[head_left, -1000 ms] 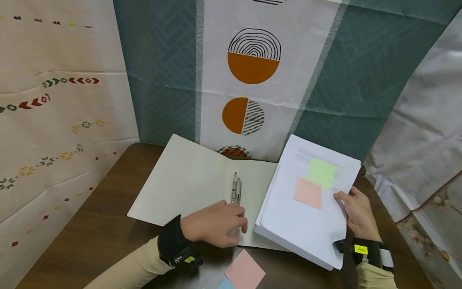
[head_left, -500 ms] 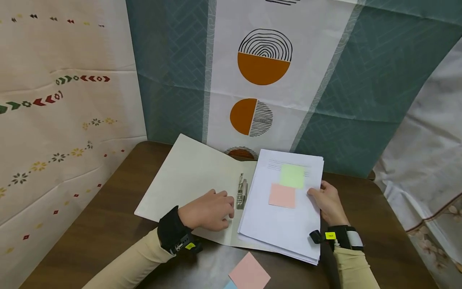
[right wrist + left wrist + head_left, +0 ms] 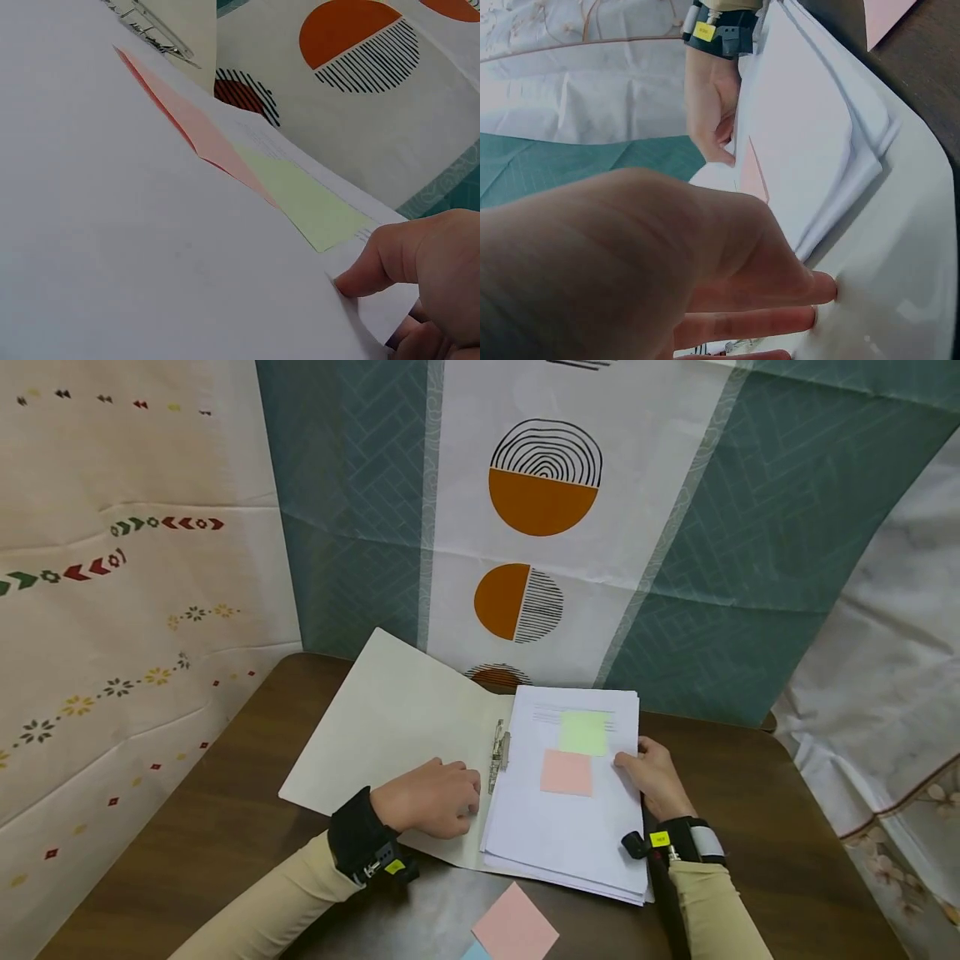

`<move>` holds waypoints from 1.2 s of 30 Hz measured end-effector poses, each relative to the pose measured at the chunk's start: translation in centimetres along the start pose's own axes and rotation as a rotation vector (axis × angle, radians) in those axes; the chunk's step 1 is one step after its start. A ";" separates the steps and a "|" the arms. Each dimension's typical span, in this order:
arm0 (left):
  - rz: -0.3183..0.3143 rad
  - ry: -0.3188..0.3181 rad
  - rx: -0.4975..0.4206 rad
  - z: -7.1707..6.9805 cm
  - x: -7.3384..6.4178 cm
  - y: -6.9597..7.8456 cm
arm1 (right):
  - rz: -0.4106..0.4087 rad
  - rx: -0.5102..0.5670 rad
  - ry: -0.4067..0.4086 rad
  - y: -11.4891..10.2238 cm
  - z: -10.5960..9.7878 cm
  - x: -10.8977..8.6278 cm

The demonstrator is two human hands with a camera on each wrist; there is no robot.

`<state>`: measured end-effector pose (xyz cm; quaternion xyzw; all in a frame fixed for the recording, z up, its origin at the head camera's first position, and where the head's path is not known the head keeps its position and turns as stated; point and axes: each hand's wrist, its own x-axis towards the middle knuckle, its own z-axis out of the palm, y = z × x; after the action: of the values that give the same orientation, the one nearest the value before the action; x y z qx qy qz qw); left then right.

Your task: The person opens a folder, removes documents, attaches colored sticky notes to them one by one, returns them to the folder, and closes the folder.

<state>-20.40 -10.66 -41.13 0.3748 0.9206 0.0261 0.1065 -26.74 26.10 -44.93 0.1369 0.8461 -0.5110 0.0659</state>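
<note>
An open cream file folder (image 3: 405, 710) lies on the table, with a metal clip (image 3: 498, 758) near its fold. On the folder's right side is a stack of white paper (image 3: 558, 839), its left edge close beside the clip. A green sticky note (image 3: 583, 732) and a pink sticky note (image 3: 566, 772) lie on the top sheet. My right hand (image 3: 656, 777) grips the stack's right edge, thumb on top. My left hand (image 3: 429, 799) rests on the folder left of the stack; in the left wrist view its fingers (image 3: 746, 322) are extended and hold nothing.
Another pink sticky note (image 3: 515, 923) lies in front of the folder, partly over a blue one (image 3: 477, 952). The brown wooden table (image 3: 757, 827) ends at a patterned curtain (image 3: 525, 552) behind, with more cloth at both sides.
My right hand has brought the paper stack leftward over the folder and turned it straighter, up beside the clip. My left hand has shifted slightly left, away from the clip.
</note>
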 end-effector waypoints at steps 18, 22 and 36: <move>-0.002 0.005 -0.054 0.4 0.3 -0.3 | -0.019 -0.205 -0.042 -1.6 -1.0 -0.1; -0.004 0.004 -0.074 0.4 0.1 -0.4 | -0.017 -0.177 -0.037 -1.1 -2.1 -0.4; 0.033 0.022 -0.071 0.3 0.4 -0.2 | -0.083 -0.134 -0.022 -1.0 -1.0 -1.1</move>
<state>-20.73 -10.54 -41.56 0.3854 0.9140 0.0647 0.1091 -25.96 26.41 -43.36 0.0915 0.8825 -0.4571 0.0629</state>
